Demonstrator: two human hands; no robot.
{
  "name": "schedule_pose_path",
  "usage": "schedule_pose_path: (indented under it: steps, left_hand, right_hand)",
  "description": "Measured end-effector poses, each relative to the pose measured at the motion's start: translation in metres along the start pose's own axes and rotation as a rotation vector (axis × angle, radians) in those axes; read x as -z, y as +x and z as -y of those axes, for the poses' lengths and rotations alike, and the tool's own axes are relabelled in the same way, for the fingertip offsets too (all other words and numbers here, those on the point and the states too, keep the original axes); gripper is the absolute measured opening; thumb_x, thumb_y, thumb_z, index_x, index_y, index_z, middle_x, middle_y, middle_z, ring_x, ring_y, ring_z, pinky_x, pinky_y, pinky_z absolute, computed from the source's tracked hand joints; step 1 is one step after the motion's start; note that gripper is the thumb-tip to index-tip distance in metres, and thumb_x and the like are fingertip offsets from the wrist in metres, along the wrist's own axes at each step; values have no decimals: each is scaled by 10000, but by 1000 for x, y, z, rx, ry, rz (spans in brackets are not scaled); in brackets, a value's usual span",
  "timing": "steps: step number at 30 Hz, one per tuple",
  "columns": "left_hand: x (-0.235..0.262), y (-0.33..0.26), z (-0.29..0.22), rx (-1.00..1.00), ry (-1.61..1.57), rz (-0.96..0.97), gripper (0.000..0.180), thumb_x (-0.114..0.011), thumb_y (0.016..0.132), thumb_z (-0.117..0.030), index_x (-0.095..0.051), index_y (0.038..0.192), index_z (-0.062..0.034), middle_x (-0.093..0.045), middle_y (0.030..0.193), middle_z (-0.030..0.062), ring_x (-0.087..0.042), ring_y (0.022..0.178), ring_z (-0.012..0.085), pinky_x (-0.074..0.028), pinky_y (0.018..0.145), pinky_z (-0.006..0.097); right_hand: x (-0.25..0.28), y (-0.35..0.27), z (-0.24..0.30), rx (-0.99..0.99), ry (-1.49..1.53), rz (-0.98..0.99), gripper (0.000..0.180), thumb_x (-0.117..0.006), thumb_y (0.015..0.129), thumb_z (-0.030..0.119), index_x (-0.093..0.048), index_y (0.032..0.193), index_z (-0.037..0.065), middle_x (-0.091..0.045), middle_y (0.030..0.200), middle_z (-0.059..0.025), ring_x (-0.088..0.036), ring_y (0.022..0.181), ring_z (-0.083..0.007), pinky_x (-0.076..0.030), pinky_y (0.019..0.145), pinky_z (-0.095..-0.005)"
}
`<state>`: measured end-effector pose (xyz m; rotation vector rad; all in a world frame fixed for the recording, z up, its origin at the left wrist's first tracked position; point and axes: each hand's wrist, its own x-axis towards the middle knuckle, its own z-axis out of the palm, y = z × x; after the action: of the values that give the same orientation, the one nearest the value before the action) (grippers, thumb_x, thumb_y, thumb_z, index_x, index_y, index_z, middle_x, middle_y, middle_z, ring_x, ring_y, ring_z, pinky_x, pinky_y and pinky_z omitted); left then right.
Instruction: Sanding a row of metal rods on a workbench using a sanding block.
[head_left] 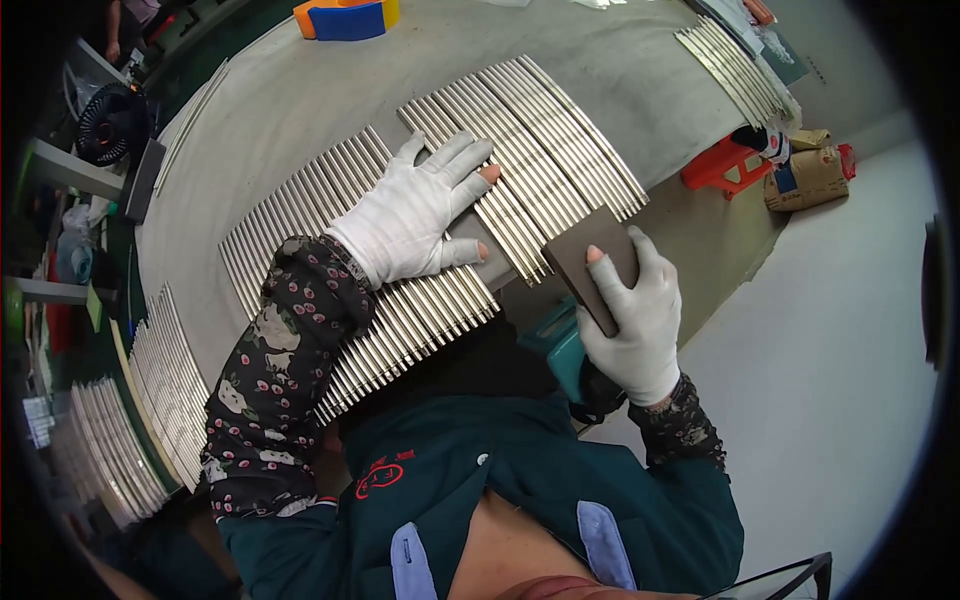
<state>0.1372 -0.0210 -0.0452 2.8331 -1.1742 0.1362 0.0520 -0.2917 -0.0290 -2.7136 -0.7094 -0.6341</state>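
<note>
Two rod sets are laid in close rows at the near edge of the surface (640,90): the left set (310,200) and the right set (540,140). Nothing is gripped by the left hand (415,205); its fingers are spread, palm laid over the left set, fingertips reaching the right one. A dark block (612,240) is clasped in the grip of the right hand (645,320), at the right set's near ends; whether the rods are touched by it cannot be told. The work is judged to be under way: both sets are lined up, but how many rods are finished is not shown. More rods (165,370) are laid along the left edge, another bunch (735,75) at the far right. Open room is left toward the far edge; the left set's near ends seem to be overhung.
</note>
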Motion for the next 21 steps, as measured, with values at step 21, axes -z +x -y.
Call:
schedule_pose_path:
  steps: [21]
  left_hand:
    - [0,-1,-4,-12,-11,-21,662,-385,934,-438,-186,1483,-126,-243,1499,206,-258,1378,367,-185,1102,571]
  right_hand:
    - [1,39,14,34,5,5,532,-713,608,168,-611,1130,153,-508,1160,-198,-537,942,-331,-478,747,-403]
